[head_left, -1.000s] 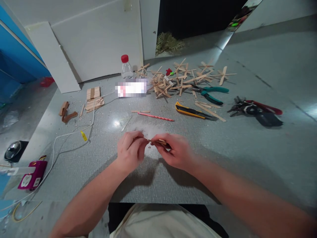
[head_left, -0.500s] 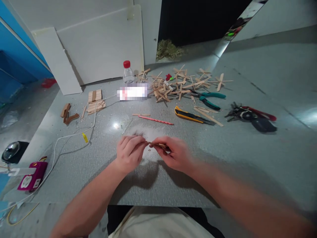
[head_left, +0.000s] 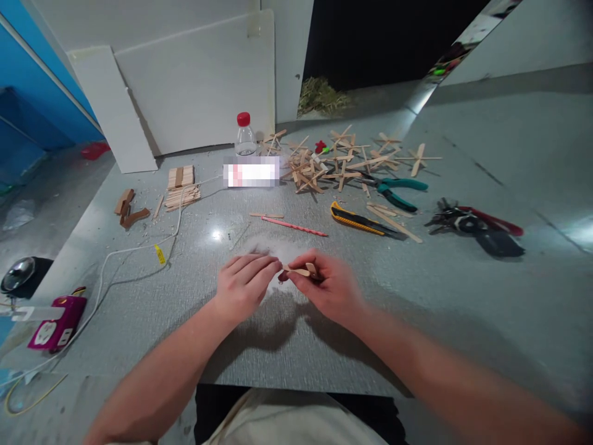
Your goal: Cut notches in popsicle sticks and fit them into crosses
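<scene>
- The thin wooden sticks are held over the near part of the counter, bridged between the two hands; one is set lengthwise, and another appears to be angled against it.
- By the left hand, closed at the fingertips, the left end seems to be pinched, though the exact contact is hidden. By the right hand, the other end is gripped between thumb and curled fingers.
- With wood so thin, a stick could be split if it were bent by uneven pressure; the angle between the pieces could be lost if either pinch were loosened.
- Just beyond, a red pencil-like rod is laid near a loose stick; it could be set rolling if nudged by a knuckle.
- Farther right, a yellow-and-black utility knife is laid near teal pliers; if its blade is out, which cannot be told, a finger could be nicked.
- Farthest, star-shaped stick assemblies are heaped; they could be tangled by a careless reach.
</scene>
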{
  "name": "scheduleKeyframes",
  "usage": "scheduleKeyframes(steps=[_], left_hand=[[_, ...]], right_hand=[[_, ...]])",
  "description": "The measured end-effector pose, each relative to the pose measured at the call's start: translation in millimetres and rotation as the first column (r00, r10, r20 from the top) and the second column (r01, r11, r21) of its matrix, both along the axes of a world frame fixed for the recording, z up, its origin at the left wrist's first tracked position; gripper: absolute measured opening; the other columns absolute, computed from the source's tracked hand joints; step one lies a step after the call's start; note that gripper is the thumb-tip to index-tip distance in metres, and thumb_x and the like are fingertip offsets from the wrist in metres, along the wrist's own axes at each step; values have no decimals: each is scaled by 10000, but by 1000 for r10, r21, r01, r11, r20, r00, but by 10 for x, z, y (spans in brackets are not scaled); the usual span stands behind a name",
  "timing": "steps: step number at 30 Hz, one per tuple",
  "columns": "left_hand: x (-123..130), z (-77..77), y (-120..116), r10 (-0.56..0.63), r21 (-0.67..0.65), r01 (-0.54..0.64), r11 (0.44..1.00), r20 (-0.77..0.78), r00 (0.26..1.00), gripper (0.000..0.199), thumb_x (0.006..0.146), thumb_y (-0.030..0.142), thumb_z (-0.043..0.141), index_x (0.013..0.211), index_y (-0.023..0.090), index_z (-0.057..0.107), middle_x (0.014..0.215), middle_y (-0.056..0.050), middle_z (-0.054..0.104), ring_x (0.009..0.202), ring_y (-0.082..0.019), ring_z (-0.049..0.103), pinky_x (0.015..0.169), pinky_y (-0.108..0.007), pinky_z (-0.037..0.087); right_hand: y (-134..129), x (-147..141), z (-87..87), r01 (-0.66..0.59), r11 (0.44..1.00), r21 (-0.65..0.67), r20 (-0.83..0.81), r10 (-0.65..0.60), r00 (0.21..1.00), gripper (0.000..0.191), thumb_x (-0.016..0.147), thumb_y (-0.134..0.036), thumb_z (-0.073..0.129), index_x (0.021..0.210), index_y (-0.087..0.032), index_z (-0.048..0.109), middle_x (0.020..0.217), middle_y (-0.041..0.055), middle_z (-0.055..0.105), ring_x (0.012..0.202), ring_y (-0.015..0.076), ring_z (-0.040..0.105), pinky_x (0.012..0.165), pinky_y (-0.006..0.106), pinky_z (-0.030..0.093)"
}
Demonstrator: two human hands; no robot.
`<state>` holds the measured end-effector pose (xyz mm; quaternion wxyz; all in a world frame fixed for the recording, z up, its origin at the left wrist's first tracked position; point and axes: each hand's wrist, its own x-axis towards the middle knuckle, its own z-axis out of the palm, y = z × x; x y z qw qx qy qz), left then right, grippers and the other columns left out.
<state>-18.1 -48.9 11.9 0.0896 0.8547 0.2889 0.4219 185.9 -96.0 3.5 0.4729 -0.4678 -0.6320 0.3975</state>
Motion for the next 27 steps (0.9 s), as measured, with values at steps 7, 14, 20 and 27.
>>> scheduleKeyframes(steps=[7,14,20,27], left_hand=[[103,-59,-25,153,-473,-36,880,212,965,168,989,309,684,1067,188,771,916,-75,829,736,-178,794,675,-292,663],[121,-57,11,219,-692,80,718,333,917,267,901,373,779,1080,175,768,975,-95,832,777,-186,808,732,-328,699],[150,-15,-27,222,-732,127,670,360,906,248,861,346,804,1054,190,784,961,-81,834,795,-195,808,765,-352,700],[159,15,-36,229,-737,134,662,369,901,231,851,332,802,1037,195,794,933,-65,835,766,-183,800,737,-332,693]], right_hand=[[13,14,48,85,996,32,2,-85,996,197,1057,-404,477,1196,-273,428,907,29,675,709,168,664,572,291,505],[32,12,38,7,999,37,191,-14,982,33,1033,-267,521,1037,-255,551,820,21,753,630,161,672,595,299,461],[31,21,60,-38,995,96,280,10,960,273,1006,-207,518,1228,-251,672,885,22,812,714,183,748,672,313,512],[27,21,73,-51,986,162,332,-6,943,332,1021,-208,495,1257,-232,726,834,14,802,669,169,732,656,303,535]])
